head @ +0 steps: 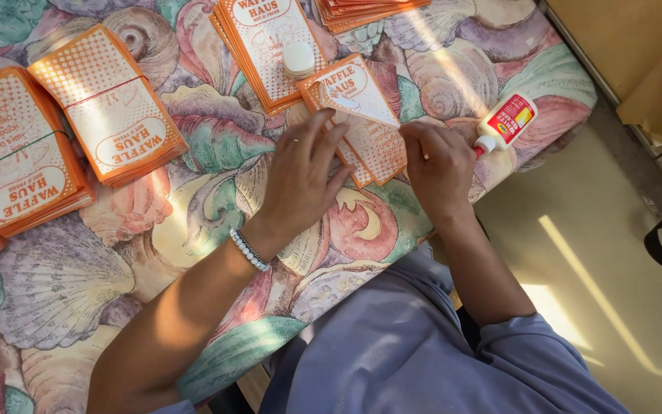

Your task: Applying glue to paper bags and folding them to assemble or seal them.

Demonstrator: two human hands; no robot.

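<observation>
An orange-and-white printed paper sleeve [358, 107] lies flat on the shell-patterned tablecloth [193, 222], with one white flap folded over. My left hand [300, 176], with a bead bracelet at the wrist, rests fingers spread on the sleeve's near left edge. My right hand [440, 169] presses with curled fingers on its right edge. Neither hand lifts it. A small glue bottle [506, 123] with a red label lies on its side just right of my right hand.
Banded stacks of the same orange sleeves [109, 103] sit at the left, with another stack [13, 165] further left. More stacks [266, 42] lie at the top, one bearing a small white round pad [298, 59]. The table edge runs diagonally at the right, floor beyond.
</observation>
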